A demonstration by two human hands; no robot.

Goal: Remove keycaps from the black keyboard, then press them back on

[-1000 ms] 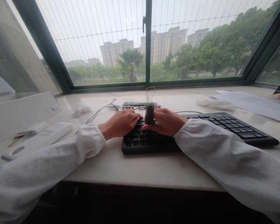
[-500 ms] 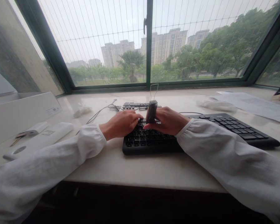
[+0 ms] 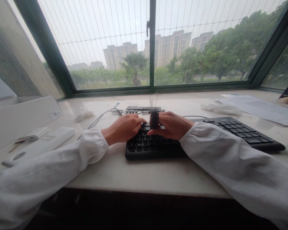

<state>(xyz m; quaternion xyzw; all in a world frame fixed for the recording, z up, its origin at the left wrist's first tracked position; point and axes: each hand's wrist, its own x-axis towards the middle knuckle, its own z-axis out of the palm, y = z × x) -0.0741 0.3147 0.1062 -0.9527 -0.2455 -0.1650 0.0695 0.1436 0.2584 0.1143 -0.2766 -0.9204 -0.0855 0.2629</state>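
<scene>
A black keyboard (image 3: 156, 154) lies in front of me; on its left part many keycaps are off, baring the switch sockets. My right hand (image 3: 171, 125) is closed round the black handle of a keycap puller (image 3: 154, 118), held upright over the keyboard with its thin wire loop pointing up. Over the upper left rows my left hand (image 3: 124, 127) is curled, thumb and forefinger together at a small dark piece. I cannot make out whether it holds that piece or only touches it.
Behind my hands, loose black keycaps (image 3: 135, 109) stand in rows beside a coiled cable (image 3: 116, 111). On the left are a white box (image 3: 36, 111), a white device (image 3: 45, 142) and a key (image 3: 16, 145). Plastic bags and paper sheets (image 3: 259, 108) lie at right.
The keycap puller has dipped slightly, its wire loop now lower and further left. My left hand stays at nearly the same spot on the keyboard. The view has shifted a little.
</scene>
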